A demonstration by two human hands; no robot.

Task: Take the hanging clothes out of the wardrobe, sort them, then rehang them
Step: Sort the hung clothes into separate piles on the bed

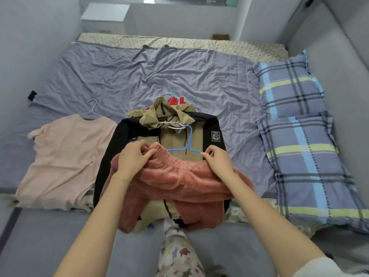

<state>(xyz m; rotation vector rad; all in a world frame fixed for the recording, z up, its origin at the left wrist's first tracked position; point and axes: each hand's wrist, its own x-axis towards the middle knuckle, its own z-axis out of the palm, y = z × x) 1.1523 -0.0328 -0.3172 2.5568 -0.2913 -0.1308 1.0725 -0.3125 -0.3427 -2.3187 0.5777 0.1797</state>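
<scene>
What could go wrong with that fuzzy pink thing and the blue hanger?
The hook of the blue hanger lies beside the jacket, its black cord and a white hanger, so it might snag them. The left hand and right hand pinch the gathered edge of the fuzzy pink garment; tugging hard could stretch it.

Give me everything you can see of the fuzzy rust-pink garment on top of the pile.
The rust-pink garment looks like soft fleece, with a gathered ribbed edge at its far side. It lies crumpled on a black-and-tan jacket, its near part hanging off the bed. A blue hanger runs into the gathered edge. The left hand pinches that edge; the right hand pinches it by the hanger's arm.
</scene>
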